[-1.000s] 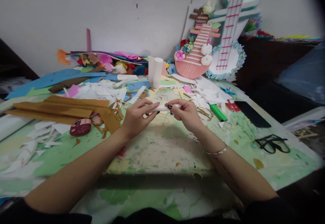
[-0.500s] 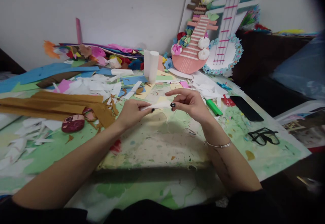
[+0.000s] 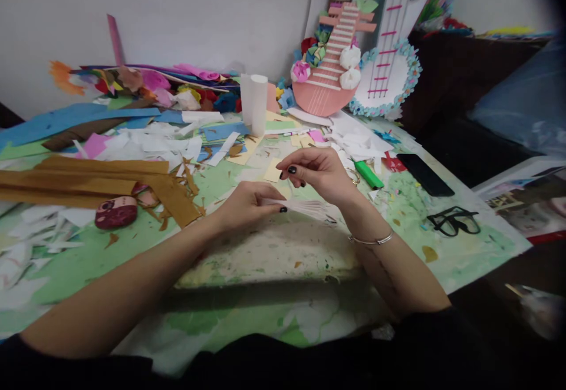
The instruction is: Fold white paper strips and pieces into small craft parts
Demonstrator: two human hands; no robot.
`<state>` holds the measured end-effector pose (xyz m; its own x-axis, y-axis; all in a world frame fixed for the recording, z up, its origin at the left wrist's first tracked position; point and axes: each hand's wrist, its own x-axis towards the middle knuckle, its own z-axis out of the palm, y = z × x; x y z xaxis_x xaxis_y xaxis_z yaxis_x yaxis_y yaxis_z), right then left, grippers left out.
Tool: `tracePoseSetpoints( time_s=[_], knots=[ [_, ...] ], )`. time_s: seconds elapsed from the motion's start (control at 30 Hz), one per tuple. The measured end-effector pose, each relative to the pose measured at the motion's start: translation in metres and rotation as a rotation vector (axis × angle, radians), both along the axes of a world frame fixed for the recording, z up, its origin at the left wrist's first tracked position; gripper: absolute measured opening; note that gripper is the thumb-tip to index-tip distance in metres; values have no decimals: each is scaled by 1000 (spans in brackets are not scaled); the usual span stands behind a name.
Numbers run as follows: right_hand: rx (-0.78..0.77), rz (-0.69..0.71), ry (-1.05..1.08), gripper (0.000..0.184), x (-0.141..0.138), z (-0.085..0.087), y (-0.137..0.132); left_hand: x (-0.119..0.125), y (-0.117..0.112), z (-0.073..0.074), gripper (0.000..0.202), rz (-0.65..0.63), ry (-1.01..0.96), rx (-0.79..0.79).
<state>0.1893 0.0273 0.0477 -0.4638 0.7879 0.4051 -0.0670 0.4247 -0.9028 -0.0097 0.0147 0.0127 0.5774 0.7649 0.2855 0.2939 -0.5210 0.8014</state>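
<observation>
My left hand (image 3: 247,204) pinches one end of a small pleated white paper piece (image 3: 307,206) that fans out to the right, low over the stained green table (image 3: 274,254). My right hand (image 3: 316,171) hovers just above and behind the paper with its fingers curled loosely; its thumb and forefinger are close together, and I cannot make out anything between them. Both hands have dark painted nails, and a thin bangle (image 3: 370,239) sits on the right wrist.
Brown paper strips (image 3: 88,180) and white scraps lie at the left, beside a dark red oval piece (image 3: 115,213). A white paper roll (image 3: 253,104) stands behind. A green-handled tool (image 3: 369,174), phone (image 3: 424,174) and black glasses (image 3: 453,222) lie right. Paper guitar models (image 3: 336,65) lean on the wall.
The right hand has let go of the white paper and lifted away; the left hand has lowered it toward the table, where it now fans out. The view has shifted.
</observation>
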Motion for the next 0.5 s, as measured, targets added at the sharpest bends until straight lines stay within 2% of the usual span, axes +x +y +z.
tracePoseSetpoints(
  time_s=[0.27, 0.5],
  knots=[
    [-17, -60, 11, 16, 3, -5, 10, -4, 0, 1, 21, 65, -17, -60],
    [-5, -84, -13, 15, 4, -5, 12, -6, -1, 3, 21, 87, -11, -48]
  ],
)
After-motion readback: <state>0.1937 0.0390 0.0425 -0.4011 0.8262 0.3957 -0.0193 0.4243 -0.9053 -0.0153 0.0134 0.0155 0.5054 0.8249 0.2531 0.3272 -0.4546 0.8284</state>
